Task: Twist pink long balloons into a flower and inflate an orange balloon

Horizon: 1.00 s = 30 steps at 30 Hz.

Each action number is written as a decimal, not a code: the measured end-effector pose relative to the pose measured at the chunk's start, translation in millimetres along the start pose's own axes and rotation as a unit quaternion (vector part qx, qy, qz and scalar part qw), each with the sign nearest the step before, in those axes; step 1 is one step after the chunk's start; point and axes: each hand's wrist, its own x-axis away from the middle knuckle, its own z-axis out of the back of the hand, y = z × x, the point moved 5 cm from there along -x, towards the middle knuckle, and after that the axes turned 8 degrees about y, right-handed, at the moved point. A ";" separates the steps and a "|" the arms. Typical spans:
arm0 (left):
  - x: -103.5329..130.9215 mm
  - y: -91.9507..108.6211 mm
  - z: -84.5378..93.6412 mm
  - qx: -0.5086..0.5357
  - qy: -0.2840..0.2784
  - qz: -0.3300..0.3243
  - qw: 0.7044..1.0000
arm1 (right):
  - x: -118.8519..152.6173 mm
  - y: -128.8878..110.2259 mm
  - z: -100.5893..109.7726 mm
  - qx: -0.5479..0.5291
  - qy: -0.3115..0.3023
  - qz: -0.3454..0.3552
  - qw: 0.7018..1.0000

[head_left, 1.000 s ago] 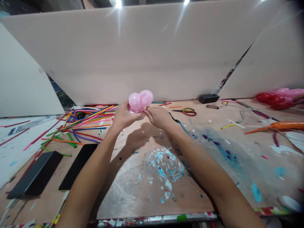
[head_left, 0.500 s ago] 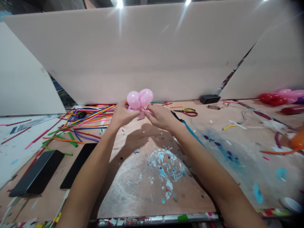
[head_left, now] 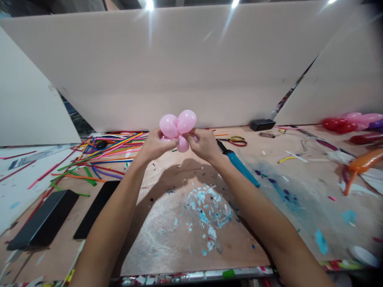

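A pink balloon cluster [head_left: 169,125] of several round lobes is held up over the far middle of the table. My left hand [head_left: 154,146] grips its left side, thumb pointing inward across the lower lobes. At the right side, my right hand [head_left: 204,144] pinches the cluster near its centre, with the fingertips partly hidden behind the pink lobes. One lobe hangs lowest between the two hands.
Loose uninflated balloons [head_left: 119,149] lie at the left. Nearer are a black box [head_left: 44,217] and a phone [head_left: 97,209]. Scissors [head_left: 236,140], a blue-handled tool [head_left: 242,169] and a small black box [head_left: 262,124] lie right, beyond them an orange balloon [head_left: 366,160].
My right hand has shifted slightly right. The pink lobes have spread and turned, and the lowest lobe shows more fully. The view has shifted a little.
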 end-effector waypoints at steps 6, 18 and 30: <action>4.2 12.0 -2.9 -0.047 -0.010 -0.049 0.998 | -0.3 -3.7 0.4 -0.047 0.053 0.006 0.997; 6.5 20.4 2.1 -0.105 0.063 -0.055 0.991 | 1.8 -14.7 14.8 0.030 0.078 0.001 0.997; 3.1 14.7 17.3 -0.013 -0.027 -0.027 0.999 | -3.0 -7.9 21.1 -0.031 0.064 -0.007 0.997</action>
